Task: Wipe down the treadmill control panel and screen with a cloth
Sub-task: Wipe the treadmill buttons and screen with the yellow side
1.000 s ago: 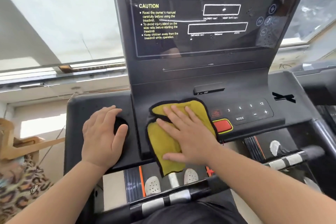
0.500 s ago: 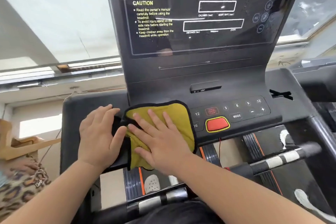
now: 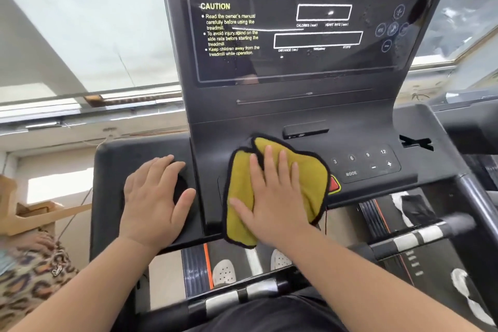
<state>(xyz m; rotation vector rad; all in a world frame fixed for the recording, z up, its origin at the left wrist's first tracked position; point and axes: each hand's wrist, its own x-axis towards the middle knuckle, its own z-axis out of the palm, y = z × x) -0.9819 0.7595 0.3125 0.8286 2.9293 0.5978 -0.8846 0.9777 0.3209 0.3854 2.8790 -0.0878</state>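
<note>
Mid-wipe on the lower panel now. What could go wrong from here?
1. The cloth partly covers the red button, and the MODE key sits just beside it. The right hand, pressing flat, might trigger one while shoes show directly below.
2. The cloth hangs over the front edge of the panel, pinned only by straight fingers, so it may slip off.
3. The screen shows smudges near its right side that could get missed.
</note>
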